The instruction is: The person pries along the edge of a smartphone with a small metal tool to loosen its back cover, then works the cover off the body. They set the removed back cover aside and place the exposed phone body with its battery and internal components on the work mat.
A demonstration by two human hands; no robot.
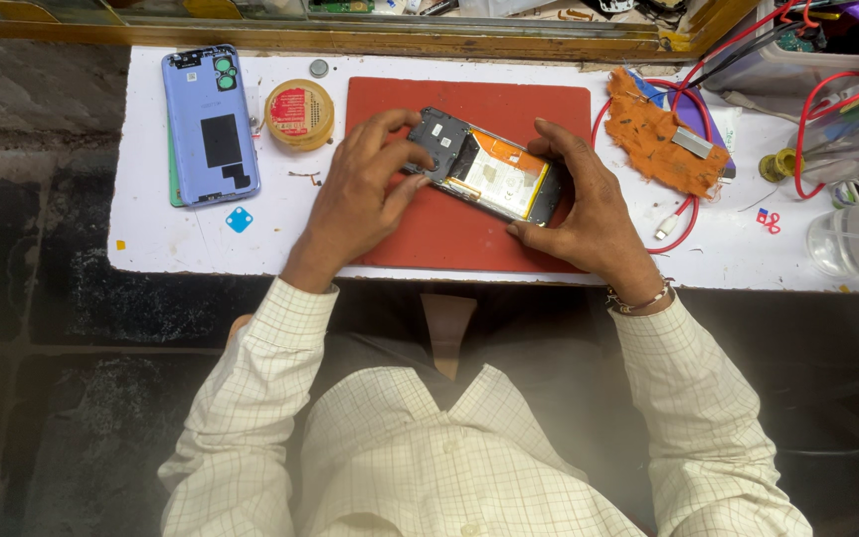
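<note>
An opened phone (489, 171) with its back off lies tilted on a red mat (469, 234), showing a dark board at its left end and a white and orange battery in the middle. My left hand (360, 194) rests on the left end, fingertips pressing on the dark board. Gripping the right end is my right hand (589, 214), fingers curled over the far edge and thumb at the near edge.
A lilac phone back cover (209, 124) lies at the left of the white worktop (151, 229), beside a round yellow tin (299, 113). An orange rag (660, 134), red wires (688, 214) and a clear plastic jar (852, 237) sit at the right.
</note>
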